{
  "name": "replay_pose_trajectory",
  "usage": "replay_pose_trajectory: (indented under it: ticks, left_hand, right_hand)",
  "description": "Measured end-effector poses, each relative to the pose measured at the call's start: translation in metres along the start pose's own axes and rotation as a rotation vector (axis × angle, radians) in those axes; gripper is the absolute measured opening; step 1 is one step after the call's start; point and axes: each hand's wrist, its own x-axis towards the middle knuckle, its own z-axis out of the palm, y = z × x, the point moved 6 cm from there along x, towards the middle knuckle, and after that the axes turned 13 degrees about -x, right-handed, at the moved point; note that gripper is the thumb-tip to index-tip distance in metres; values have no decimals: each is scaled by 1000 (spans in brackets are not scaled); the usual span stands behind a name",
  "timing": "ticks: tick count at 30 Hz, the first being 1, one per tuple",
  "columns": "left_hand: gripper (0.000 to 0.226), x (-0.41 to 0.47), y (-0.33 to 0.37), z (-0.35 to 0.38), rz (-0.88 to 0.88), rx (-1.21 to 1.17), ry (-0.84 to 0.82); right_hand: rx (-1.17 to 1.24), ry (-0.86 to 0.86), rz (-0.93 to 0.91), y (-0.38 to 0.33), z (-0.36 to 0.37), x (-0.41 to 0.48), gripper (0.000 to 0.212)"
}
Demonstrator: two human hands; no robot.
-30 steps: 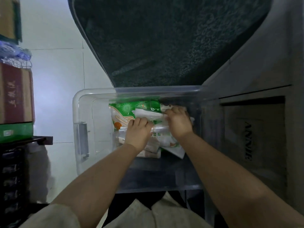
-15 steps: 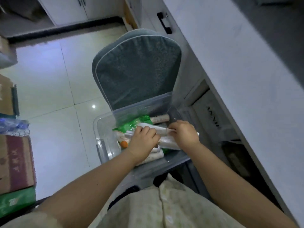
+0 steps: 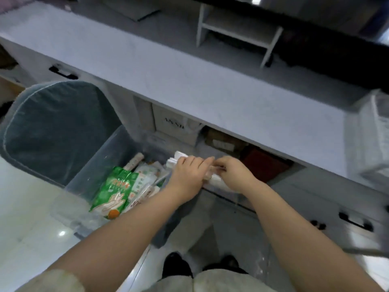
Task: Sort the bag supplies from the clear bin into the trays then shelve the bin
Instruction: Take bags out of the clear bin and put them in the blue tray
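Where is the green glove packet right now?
The green glove packet lies in the clear bin, left of the left hand, below the grey chair cushion.

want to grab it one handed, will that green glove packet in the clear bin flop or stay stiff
The green glove packet looks like thin glossy film, creased on top, so it will probably sag. It seems flat and light. The shiny surface may be slippery, and it leans on other packets in the clear bin, which could shift.

Clear bin (image 3: 101, 163) on chair seat (image 3: 52, 127).
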Motion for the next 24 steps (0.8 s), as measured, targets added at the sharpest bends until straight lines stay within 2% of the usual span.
replay_pose_trajectory:
  ticks: [6, 10, 14, 19, 24]
  left_hand:
    - [48, 96, 136, 23, 249, 9, -35]
    - [42, 154, 265, 44, 411, -2, -57]
    - [29, 206, 398, 68, 551, -34, 24]
    - [34, 259, 531, 107, 632, -68, 22]
    - [37, 310, 601, 147, 659, -52, -51]
  right_hand:
    - [58, 260, 208, 121, -97, -105, 22]
    - [57, 398, 317, 216, -162, -193, 16]
    - [-10, 505, 412, 309, -222, -288, 11]
    - [-79, 658, 496, 401, -277, -387, 13]
    - [-196, 780, 523, 471, -310, -444, 16]
